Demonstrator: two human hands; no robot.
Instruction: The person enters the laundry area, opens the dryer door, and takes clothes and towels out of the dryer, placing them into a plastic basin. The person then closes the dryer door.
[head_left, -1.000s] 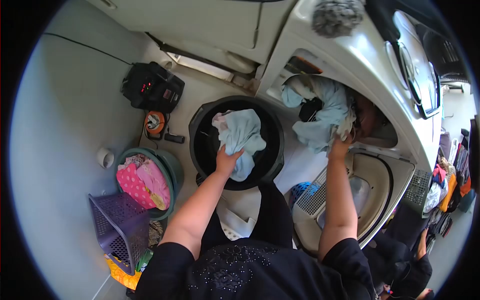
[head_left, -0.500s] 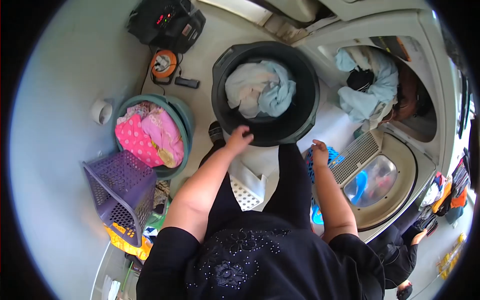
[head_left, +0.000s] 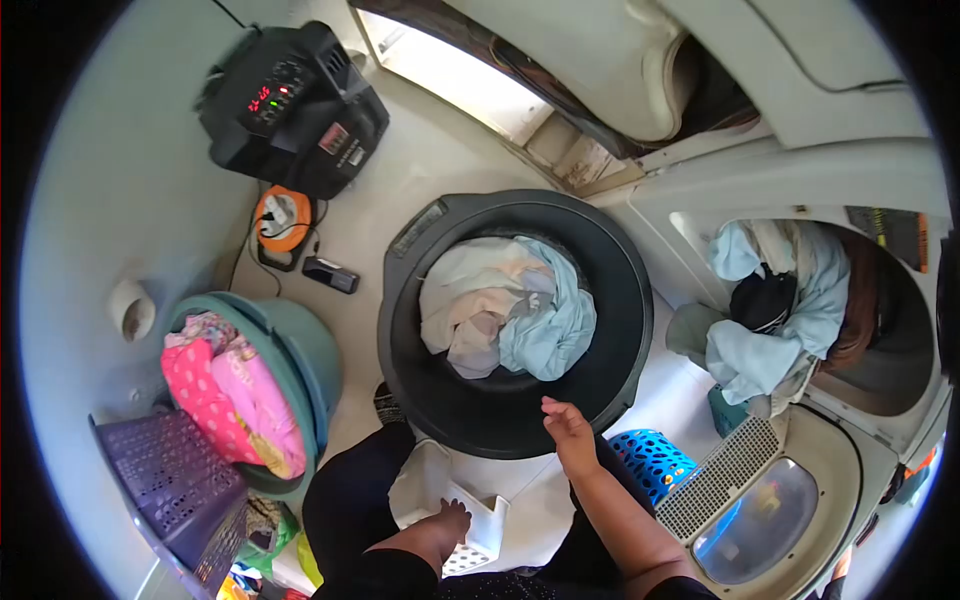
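As the pale clothes point(head_left: 508, 308) sit bunched in the black tub point(head_left: 415, 400), 12 o'clock from the wearer, they look soft & limp, prob. light unless damp, nothing fragile; best hold = a thick fold mid-bundle. R hand point(head_left: 572, 438) is at the tub's 5 o'clock rim, fingers half curled, nothing in 'em. L hand point(head_left: 450, 522), approx 6:30 off the tub, has fingers loosely spread, no grip visible; can't tell if they touch the white plastic thing point(head_left: 488, 532) below. More blue cloth point(head_left: 755, 360) hangs from the machine point(head_left: 800, 165), 3 o'clock.
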